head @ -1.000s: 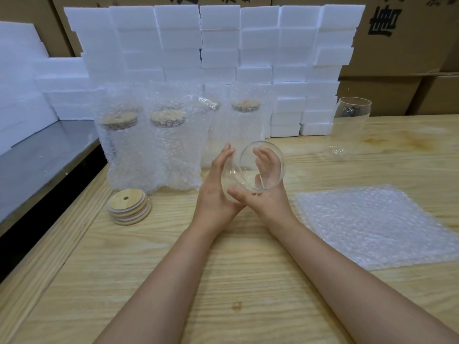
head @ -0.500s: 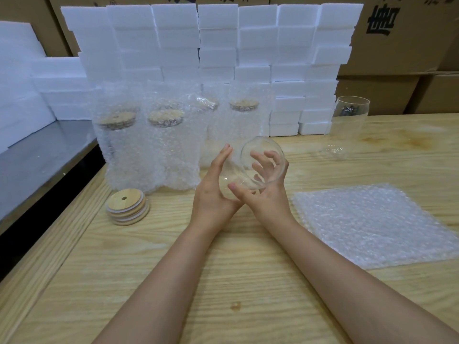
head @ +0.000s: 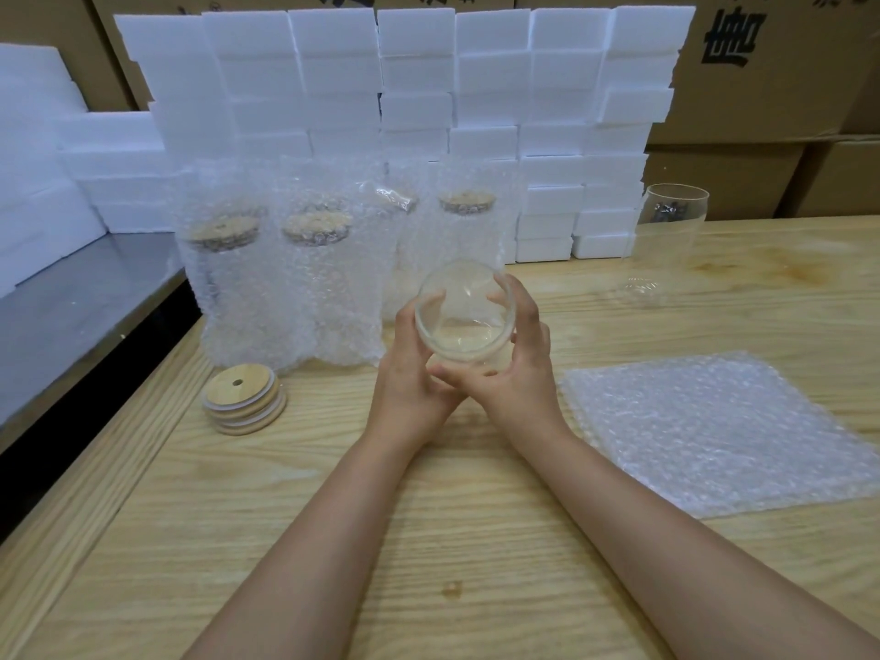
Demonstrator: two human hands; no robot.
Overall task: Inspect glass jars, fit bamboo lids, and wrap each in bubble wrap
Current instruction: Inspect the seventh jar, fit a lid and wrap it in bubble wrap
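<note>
You hold a glass jar (head: pixel 464 316) in both hands, just above the middle of the frame. It is tipped on its side, so one round end faces you, and it is up off the desk (head: pixel 333 516). Your left hand (head: pixel 409 373) grasps it from the left, and you can see those fingers through the glass. Your right hand (head: pixel 516 359) grasps it from the right, with the fingers curled over the top edge and the thumb under it. Your two hands touch each other below the jar.

To the left of your hands, a small stack of bamboo lids (head: pixel 244 397) lies flat on the desk. The top lid has a little hole in it. Just behind the stack, four wrapped jars (head: pixel 305 288) stand upright in a close group. Each one has a wooden lid showing through its bubble wrap.

On the right side of the frame, a flat sheet of bubble wrap (head: pixel 714 431) lies on the desk, near your right arm. Farther back, in the upper right, a second jar (head: pixel 666 245) stands upright, bare and open at the top.

A wall of white foam blocks (head: pixel 414 78) is stacked along the back of the desk, with brown cardboard boxes (head: pixel 771 64) behind it. A grey metal surface (head: pixel 71 297) runs along the left edge of the frame.
</note>
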